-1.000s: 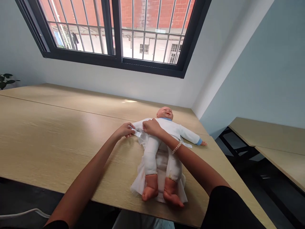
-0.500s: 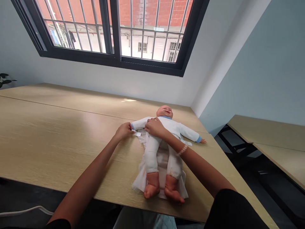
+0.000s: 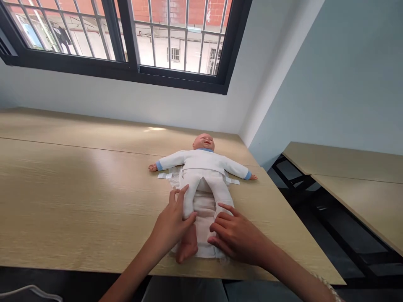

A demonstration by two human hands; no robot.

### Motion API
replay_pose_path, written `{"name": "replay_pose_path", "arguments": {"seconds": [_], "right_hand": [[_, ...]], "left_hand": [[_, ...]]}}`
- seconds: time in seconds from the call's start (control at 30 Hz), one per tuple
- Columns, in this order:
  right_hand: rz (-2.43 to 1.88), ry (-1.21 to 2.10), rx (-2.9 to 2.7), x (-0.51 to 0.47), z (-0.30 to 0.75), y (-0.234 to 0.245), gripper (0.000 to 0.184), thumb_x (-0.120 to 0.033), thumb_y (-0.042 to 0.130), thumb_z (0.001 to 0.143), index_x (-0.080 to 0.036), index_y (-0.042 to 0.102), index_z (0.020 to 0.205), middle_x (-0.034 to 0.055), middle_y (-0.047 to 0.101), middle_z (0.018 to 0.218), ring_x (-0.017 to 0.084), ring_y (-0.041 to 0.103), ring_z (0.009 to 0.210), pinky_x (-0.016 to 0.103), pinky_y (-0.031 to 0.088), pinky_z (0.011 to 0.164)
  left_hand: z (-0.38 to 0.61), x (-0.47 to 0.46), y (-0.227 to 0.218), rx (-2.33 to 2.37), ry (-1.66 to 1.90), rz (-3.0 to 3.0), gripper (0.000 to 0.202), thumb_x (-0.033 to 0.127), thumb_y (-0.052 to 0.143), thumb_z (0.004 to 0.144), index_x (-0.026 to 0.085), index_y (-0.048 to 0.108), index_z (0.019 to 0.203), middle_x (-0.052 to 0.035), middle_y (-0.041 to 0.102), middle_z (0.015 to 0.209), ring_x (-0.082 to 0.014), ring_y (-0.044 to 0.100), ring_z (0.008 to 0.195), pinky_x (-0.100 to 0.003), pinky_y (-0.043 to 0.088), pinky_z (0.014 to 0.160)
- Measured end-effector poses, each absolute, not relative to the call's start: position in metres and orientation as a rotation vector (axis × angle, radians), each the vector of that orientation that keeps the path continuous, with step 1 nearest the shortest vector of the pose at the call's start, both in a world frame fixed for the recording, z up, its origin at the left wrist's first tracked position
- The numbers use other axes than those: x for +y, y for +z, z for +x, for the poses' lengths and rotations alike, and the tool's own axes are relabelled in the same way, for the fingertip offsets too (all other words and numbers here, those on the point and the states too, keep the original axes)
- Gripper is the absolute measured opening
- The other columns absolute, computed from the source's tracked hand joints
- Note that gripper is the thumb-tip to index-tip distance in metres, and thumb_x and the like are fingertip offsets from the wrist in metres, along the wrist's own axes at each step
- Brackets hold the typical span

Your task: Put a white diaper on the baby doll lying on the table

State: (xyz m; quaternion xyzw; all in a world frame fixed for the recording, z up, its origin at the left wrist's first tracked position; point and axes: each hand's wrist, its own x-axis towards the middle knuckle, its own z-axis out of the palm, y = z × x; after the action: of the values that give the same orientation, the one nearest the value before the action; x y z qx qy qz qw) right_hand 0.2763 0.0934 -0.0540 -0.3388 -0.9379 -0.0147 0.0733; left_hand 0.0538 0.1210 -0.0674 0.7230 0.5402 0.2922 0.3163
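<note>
A baby doll (image 3: 204,161) in a white suit with blue cuffs lies face up on the wooden table (image 3: 78,184), arms spread. Under it is an unfolded white diaper (image 3: 204,209), with tabs sticking out at both sides of the waist. My left hand (image 3: 171,224) is wrapped round the lower leg on the left, thumb on one side and fingers on the other, with the bare foot showing below it. My right hand (image 3: 236,237) lies curled over the other lower leg and hides that foot.
The doll lies near the table's front right corner, with the front edge just below my hands. A second wooden table (image 3: 346,167) stands to the right across a dark gap. A barred window (image 3: 126,37) is on the far wall.
Both hands have left the doll's waist and the left diaper tab and come down onto its lower legs. The doll's left arm is uncovered now.
</note>
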Motion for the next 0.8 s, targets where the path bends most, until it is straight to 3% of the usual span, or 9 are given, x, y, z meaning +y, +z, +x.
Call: {"name": "replay_pose_path", "arguments": {"seconds": [0.13,0.23,0.3,0.37,0.5,0.57,0.7,0.8], "right_hand": [[-1.100,-0.139,-2.780,0.094,0.290,-0.057,0.026,-0.043,0.057,0.095,-0.019,0.063,0.086,0.0034,0.064,0.081,0.020,0.061,0.082,0.044,0.038,0.110],[-1.127,-0.198,-2.721,0.089,0.289,-0.062,0.044,-0.061,0.068,0.082,-0.019,0.064,0.096,0.0058,0.065,0.094,0.024,0.061,0.093,0.046,0.040,0.108],[-1.100,-0.214,-2.705,0.084,0.284,-0.068,0.056,-0.065,0.072,0.076,-0.019,0.063,0.106,0.0068,0.064,0.104,0.026,0.060,0.101,0.046,0.040,0.108],[-1.060,-0.247,-2.700,0.080,0.277,-0.078,0.050,-0.056,0.072,0.081,-0.018,0.062,0.111,0.0071,0.064,0.110,0.026,0.058,0.105,0.044,0.040,0.108],[-0.995,-0.428,-2.683,0.073,0.262,-0.095,0.013,-0.017,0.056,0.092,-0.015,0.064,0.100,0.0073,0.066,0.101,0.024,0.059,0.097,0.042,0.037,0.109],[-0.987,-0.469,-2.653,0.073,0.257,-0.094,0.019,-0.008,0.047,0.091,-0.016,0.064,0.091,0.0065,0.065,0.093,0.022,0.059,0.089,0.042,0.035,0.109],[-1.062,-0.413,-2.475,0.095,0.253,-0.057,0.021,-0.012,0.040,0.093,-0.018,0.058,0.081,0.0048,0.061,0.081,0.020,0.054,0.079,0.038,0.039,0.098],[-1.191,-0.392,-2.326,0.134,0.252,-0.017,0.023,-0.021,0.038,0.095,-0.017,0.055,0.081,0.0054,0.058,0.077,0.021,0.053,0.079,0.036,0.039,0.084]], "left_hand": [[0.032,0.139,-0.066,1.338,0.884,1.732,0.076,0.027,0.056,0.073,0.027,0.033,0.145,-0.0108,0.039,0.136,-0.0290,0.049,0.126,-0.042,0.044,0.103],[0.017,0.152,-0.068,1.286,0.877,1.519,0.082,0.032,0.064,0.066,0.024,0.034,0.143,-0.0109,0.045,0.131,-0.0264,0.058,0.109,-0.040,0.050,0.093],[0.011,0.157,-0.070,1.257,0.862,1.431,0.082,0.035,0.068,0.064,0.022,0.038,0.139,-0.0105,0.050,0.129,-0.0242,0.060,0.102,-0.037,0.052,0.088],[0.008,0.158,-0.072,1.248,0.862,1.406,0.077,0.037,0.070,0.063,0.021,0.043,0.133,-0.0099,0.055,0.125,-0.0240,0.060,0.103,-0.035,0.051,0.088],[0.006,0.158,-0.071,1.216,0.840,1.405,0.070,0.037,0.074,0.063,0.021,0.049,0.127,-0.0095,0.060,0.121,-0.0255,0.061,0.105,-0.036,0.052,0.087],[0.005,0.157,-0.069,1.196,0.854,1.423,0.071,0.035,0.073,0.066,0.023,0.049,0.131,-0.0092,0.060,0.126,-0.0255,0.061,0.108,-0.035,0.052,0.089],[0.006,0.157,-0.071,1.140,0.870,1.405,0.074,0.035,0.071,0.070,0.026,0.048,0.140,-0.0082,0.057,0.135,-0.0247,0.063,0.107,-0.031,0.054,0.085],[0.007,0.157,-0.078,1.165,0.872,1.417,0.069,0.036,0.071,0.071,0.021,0.054,0.135,-0.0095,0.066,0.121,-0.0271,0.064,0.104,-0.033,0.054,0.084]]}}
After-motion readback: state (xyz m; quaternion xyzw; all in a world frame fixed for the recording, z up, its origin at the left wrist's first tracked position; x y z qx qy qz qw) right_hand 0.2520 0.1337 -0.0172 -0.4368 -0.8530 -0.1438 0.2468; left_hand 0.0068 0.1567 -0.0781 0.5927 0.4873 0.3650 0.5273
